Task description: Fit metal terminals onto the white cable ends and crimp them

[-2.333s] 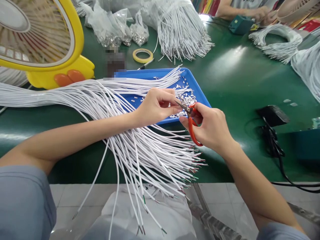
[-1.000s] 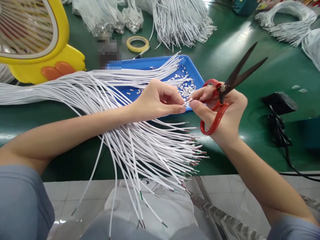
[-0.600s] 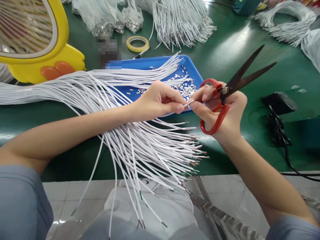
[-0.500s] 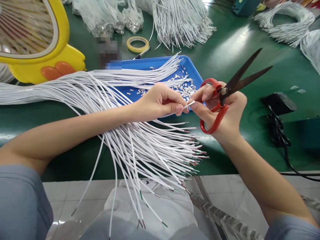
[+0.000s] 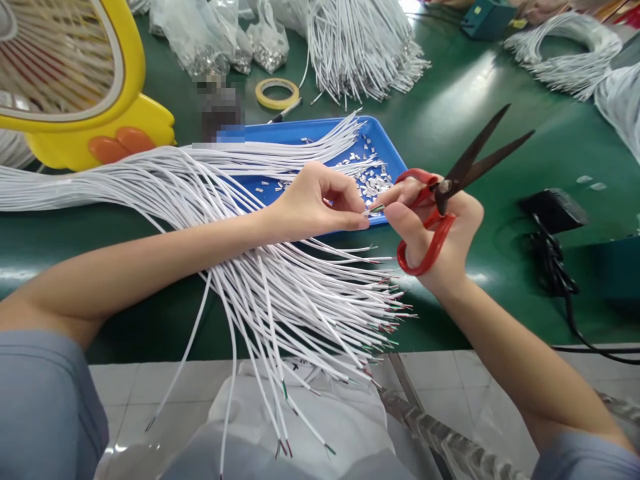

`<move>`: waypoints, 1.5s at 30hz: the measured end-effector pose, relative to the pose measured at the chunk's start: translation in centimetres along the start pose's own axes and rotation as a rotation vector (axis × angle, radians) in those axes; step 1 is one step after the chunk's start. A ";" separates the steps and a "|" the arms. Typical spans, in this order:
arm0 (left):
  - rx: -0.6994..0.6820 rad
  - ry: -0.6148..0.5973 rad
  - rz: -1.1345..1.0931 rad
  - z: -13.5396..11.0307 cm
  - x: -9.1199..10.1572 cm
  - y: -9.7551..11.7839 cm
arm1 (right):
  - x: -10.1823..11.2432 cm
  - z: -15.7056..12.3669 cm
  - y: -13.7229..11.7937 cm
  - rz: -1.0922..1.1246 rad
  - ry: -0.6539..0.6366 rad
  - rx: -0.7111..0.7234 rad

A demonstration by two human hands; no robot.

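My left hand is closed in a pinch on the end of one white cable over the near edge of a blue tray. My right hand carries red-handled scissors hooked on its fingers, blades apart and pointing up to the right, while its thumb and forefinger pinch the cable tip, where thin coloured wires show. A large fan of white cables runs from the left under my left forearm and hangs over the table edge. Small white cut bits lie in the tray.
A yellow duck-shaped fan stands at far left. A tape roll, bags of metal parts and another cable bundle sit behind the tray. A black adapter with cord lies right. More cable coils are far right.
The scissors swung from cutting at the cable end to blades pointing up and away. My right fingertips then pinched the cable tip and pulled its white sheath end off, baring coloured wires.
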State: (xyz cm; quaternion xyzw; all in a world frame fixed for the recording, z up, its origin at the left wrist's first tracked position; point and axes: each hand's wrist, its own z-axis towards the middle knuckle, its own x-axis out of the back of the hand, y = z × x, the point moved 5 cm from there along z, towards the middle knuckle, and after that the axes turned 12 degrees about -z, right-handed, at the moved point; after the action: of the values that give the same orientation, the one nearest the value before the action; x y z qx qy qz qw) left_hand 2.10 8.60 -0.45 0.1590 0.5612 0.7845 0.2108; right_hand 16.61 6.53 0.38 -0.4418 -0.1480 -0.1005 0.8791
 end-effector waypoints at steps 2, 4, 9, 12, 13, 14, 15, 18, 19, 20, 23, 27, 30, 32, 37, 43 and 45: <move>0.013 0.008 -0.013 0.0 -0.1 0.0 | -0.2 -0.1 0.0 0.028 -0.020 0.004; 0.013 0.003 -0.041 -0.1 -0.3 -0.1 | -0.2 -0.2 0.0 0.029 -0.033 0.004; -0.018 -0.014 -0.123 0.0 -0.3 -0.2 | 0.3 0.1 -0.1 -0.062 -0.018 0.033; -0.029 -0.028 -0.131 0.1 -0.2 -0.2 | 0.6 0.3 -0.3 -0.054 -0.004 0.045; -0.023 -0.041 -0.133 0.1 -0.2 -0.2 | 0.6 0.3 -0.3 -0.041 -0.005 0.042; -0.014 -0.059 -0.137 0.1 -0.2 -0.2 | 0.7 0.4 -0.3 -0.033 -0.002 0.036; -0.009 -0.079 -0.141 0.0 -0.3 -0.2 | 0.7 0.5 -0.2 -0.035 0.009 0.025; -0.050 -0.134 -0.116 -0.3 -0.6 -0.1 | 1.1 1.1 0.9 -0.098 0.091 -0.029; -0.079 -0.152 -0.089 -0.5 -0.7 0.1 | 1.2 1.3 1.6 -0.131 0.122 -0.050; -0.105 -0.172 -0.056 -0.7 -0.9 0.3 | 1.4 1.6 2.4 -0.158 0.146 -0.072; -0.140 -0.278 0.035 -1.5 -1.9 1.0 | 2.2 2.5 5.1 -0.218 0.195 -0.141; -0.083 -0.498 0.076 -3.0 -4.0 2.3 | 3.3 3.1 7.9 -0.360 0.206 -0.254; -0.029 -0.685 0.093 -4.3 -5.7 2.8 | 3.8 3.2 8.6 -0.461 0.195 -0.294; -0.017 -0.752 0.125 -5.1 -6.4 2.8 | 3.9 3.3 8.8 -0.498 0.195 -0.314; -0.043 -0.823 0.124 -6.0 -7.4 3.0 | 4.4 3.3 9.6 -0.547 0.220 -0.363; -0.216 -0.491 0.421 -2.8 -3.7 3.5 | 4.5 3.3 9.9 -0.487 0.223 -0.360; -0.175 -0.305 0.637 -1.0 -0.7 3.2 | 4.4 3.2 9.7 -0.452 0.224 -0.359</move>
State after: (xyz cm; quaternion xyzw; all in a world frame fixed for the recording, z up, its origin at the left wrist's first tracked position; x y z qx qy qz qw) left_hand 1.77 6.52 2.26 0.4221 0.3763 0.8232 0.0499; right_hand 23.15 14.65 -3.50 -0.5320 -0.1247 -0.3660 0.7533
